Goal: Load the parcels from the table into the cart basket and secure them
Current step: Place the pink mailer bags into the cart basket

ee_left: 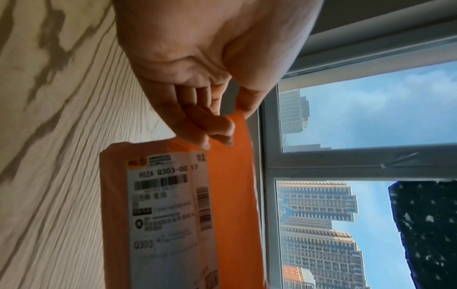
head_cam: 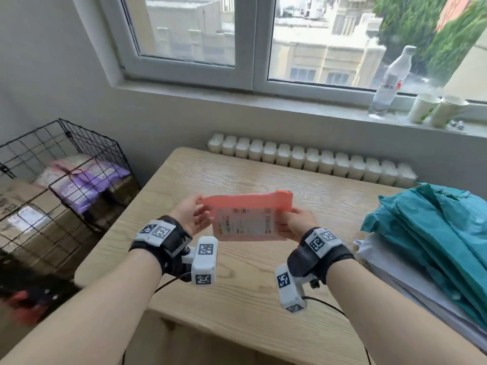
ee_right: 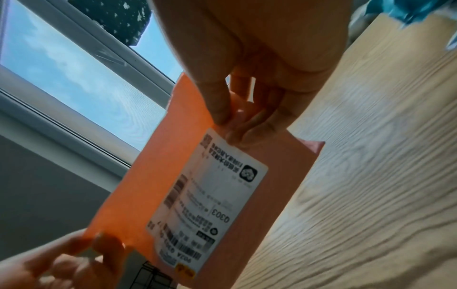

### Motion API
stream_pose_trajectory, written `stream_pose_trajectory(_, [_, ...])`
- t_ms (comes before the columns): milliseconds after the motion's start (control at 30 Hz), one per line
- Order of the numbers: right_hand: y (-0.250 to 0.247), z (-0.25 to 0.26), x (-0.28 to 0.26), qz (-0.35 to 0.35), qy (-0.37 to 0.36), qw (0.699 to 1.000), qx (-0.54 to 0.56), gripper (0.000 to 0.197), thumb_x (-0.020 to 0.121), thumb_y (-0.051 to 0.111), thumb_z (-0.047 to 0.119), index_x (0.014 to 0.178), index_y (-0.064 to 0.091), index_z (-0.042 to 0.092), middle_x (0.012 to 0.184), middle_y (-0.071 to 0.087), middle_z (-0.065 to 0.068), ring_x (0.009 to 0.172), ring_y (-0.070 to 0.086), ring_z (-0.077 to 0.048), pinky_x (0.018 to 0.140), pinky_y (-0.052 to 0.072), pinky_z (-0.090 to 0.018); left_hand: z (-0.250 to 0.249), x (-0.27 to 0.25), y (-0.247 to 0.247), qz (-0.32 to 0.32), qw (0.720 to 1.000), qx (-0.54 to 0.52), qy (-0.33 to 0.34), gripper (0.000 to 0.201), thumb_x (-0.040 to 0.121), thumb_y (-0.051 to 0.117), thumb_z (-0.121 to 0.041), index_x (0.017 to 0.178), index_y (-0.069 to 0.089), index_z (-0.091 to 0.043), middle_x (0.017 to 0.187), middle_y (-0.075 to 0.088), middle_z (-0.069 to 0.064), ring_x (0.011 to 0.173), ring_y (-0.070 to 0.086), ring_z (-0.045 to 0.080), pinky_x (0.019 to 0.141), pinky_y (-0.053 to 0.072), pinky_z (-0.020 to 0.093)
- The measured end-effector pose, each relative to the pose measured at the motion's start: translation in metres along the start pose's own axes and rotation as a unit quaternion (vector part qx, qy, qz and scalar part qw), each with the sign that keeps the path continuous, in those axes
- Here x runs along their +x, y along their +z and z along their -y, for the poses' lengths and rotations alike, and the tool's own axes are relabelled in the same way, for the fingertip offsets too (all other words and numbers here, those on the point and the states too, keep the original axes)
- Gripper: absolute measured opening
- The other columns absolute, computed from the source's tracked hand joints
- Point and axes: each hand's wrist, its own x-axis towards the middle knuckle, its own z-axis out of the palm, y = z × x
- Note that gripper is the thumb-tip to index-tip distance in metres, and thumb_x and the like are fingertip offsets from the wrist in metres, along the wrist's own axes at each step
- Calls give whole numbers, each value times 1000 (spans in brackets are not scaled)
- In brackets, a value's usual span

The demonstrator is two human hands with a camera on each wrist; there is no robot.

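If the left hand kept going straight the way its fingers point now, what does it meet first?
The left hand points rightward along the orange parcel it pinches, so first likely the right hand at the opposite edge; depth is uncertain.

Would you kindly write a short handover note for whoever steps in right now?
Left hand: pinches the left edge of the orange parcel.
Right hand: pinches its right edge. The parcel is held above the table, label toward the person.
Wire basket, left of the table: already holds purple parcels on cardboard boxes.
Teal parcels: stacked on the table's right side, on white ones.
Done: some parcels loaded.
Left: put the orange one in, load the stack, secure everything.
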Motion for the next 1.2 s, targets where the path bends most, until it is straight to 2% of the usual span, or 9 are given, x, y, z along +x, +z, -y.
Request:
stream_pose_trajectory(133, [41, 13, -2, -5, 34, 999, 25, 8, 92, 56, 13, 98, 58, 9, 75, 63, -10, 49, 59, -13, 44, 54, -24, -12, -1, -42, -49, 998, -25, 42, 29, 97, 46, -39, 99, 55, -11, 89, 57, 4, 76, 52, 13, 61, 50, 26])
stream_pose_trajectory(267, [88, 24, -5, 4, 53, 997, 55, 14, 93, 53, 14, 79, 52, 11, 44, 54, -1, 25, 41, -6, 32, 40, -14, -19, 2, -91, -109, 991, -16, 74, 23, 93, 56, -29, 108, 57, -12, 90, 53, 1, 94, 52, 16, 69, 49, 29])
stream_pose_trajectory(500, [183, 43, -26, 74, 125, 987, 62, 26, 96, 51, 24, 81, 49, 3, 69, 54, -6, 48, 42, -8, 32, 39, -14, -24, -13, -168, -36, 995, -15, 87, 24, 87, 66, -20, 109, 57, -14, 97, 59, 3, 92, 58, 18, 75, 49, 27])
stream_pose_trajectory(567, [214, 45, -33, 92, 128, 986, 52, 30, 97, 49, 23, 77, 47, 1, 67, 53, -6, 41, 45, -7, 32, 41, -16, -27, -17, -192, -24, 994, -26, 105, 28, 87, 66, -17, 113, 56, -14, 97, 64, 3, 88, 60, 16, 75, 48, 26])
stream_pose_trajectory(667, [262, 45, -38, 129, 135, 981, 55, 27, 97, 48, 24, 83, 49, 1, 70, 53, -5, 22, 42, -7, 27, 38, -15, -35, -23, -232, -39, 989, -76, 121, 21, 85, 67, -12, 105, 60, -13, 92, 66, 4, 83, 59, 16, 81, 48, 28])
stream_pose_trajectory(900, [375, 37, -65, 195, 130, 970, 69, 24, 94, 48, 12, 70, 46, 7, 57, 46, -1, 24, 43, -9, 31, 44, -17, -50, -35, -317, -71, 981, -120, 136, 21, 84, 69, -11, 103, 60, -9, 94, 69, 9, 86, 64, 21, 68, 53, 31])
stream_pose_trajectory(1000, [410, 39, -77, 219, 136, 966, 23, 18, 92, 51, 10, 74, 49, 7, 63, 46, -1, 38, 47, -10, 35, 46, -18, -57, -33, -344, -115, 970, -147, 157, 27, 83, 70, -8, 107, 59, -4, 99, 69, 15, 82, 66, 24, 64, 55, 33])
stream_pose_trajectory(1100, [435, 44, -78, 229, 104, 968, -19, 4, 90, 51, 7, 89, 50, 10, 69, 50, -3, 51, 51, -12, 45, 47, -21, -71, -27, -369, -141, 962, -155, 173, 31, 82, 70, -6, 110, 59, -3, 107, 68, 18, 88, 66, 28, 73, 55, 38])
stream_pose_trajectory(1200, [453, 52, -63, 221, 66, 973, -28, 7, 91, 51, 10, 98, 53, 12, 76, 54, -4, 56, 53, -12, 41, 46, -18, -92, -15, -392, -151, 960, -147, 185, 29, 83, 68, -4, 110, 58, -5, 107, 67, 16, 86, 65, 24, 68, 53, 36])
